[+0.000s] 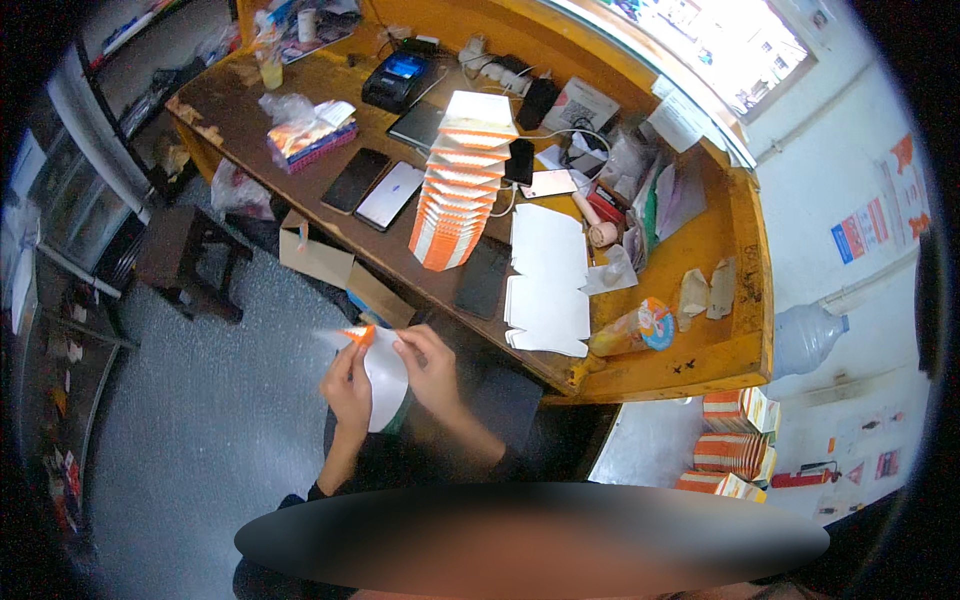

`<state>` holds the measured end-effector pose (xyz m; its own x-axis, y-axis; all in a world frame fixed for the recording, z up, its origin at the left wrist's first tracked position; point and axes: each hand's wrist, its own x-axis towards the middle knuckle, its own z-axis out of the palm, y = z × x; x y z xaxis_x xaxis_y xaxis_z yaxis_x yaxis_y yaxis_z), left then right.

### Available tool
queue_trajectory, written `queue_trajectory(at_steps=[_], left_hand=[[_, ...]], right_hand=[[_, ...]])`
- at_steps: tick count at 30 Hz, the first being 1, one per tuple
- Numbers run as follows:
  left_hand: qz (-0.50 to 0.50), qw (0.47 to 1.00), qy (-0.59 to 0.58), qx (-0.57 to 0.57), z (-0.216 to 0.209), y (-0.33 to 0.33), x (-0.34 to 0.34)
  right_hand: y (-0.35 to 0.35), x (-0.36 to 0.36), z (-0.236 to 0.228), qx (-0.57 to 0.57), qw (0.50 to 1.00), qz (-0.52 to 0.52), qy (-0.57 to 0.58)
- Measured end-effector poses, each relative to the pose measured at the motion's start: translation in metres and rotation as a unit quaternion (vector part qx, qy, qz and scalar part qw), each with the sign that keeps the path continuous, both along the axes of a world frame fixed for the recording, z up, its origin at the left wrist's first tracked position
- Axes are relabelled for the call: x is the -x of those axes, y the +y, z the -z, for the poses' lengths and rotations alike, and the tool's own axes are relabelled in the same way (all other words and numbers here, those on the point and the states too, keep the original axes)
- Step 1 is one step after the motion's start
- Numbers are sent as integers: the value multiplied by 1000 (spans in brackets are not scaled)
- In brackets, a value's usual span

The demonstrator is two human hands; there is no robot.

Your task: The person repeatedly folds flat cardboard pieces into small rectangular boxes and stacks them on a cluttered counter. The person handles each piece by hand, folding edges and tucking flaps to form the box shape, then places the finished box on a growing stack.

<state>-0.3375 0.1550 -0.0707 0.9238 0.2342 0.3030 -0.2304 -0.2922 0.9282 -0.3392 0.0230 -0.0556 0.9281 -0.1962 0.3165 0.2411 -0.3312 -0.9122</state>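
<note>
In front of the table edge, a white paper piece with an orange-and-white striped part is held up between my two hands. My left hand pinches it by the striped part. At the paper's upper right edge, my right hand is closed with thumb and fingertips on it. Beyond them on the table stands a tall nested stack of orange-and-white striped paper holders. To its right lies a pile of flat white paper blanks, its near end close to the table's front edge.
The brown table carries phones, a card machine, a basket of packets and a cup with a colourful lid. An open cardboard box and dark stool stand left. More striped stacks sit at lower right.
</note>
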Motion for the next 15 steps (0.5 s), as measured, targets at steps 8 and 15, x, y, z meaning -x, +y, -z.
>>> queue_trajectory(at_steps=[8, 15], left_hand=[[61, 964, 138, 220, -25, 20, -11], [-18, 1000, -6, -22, -15, 4, 11]], right_hand=[[-11, 0, -16, 25, 998, -39, 33], [-11, 6, -30, 17, 998, -13, 61]])
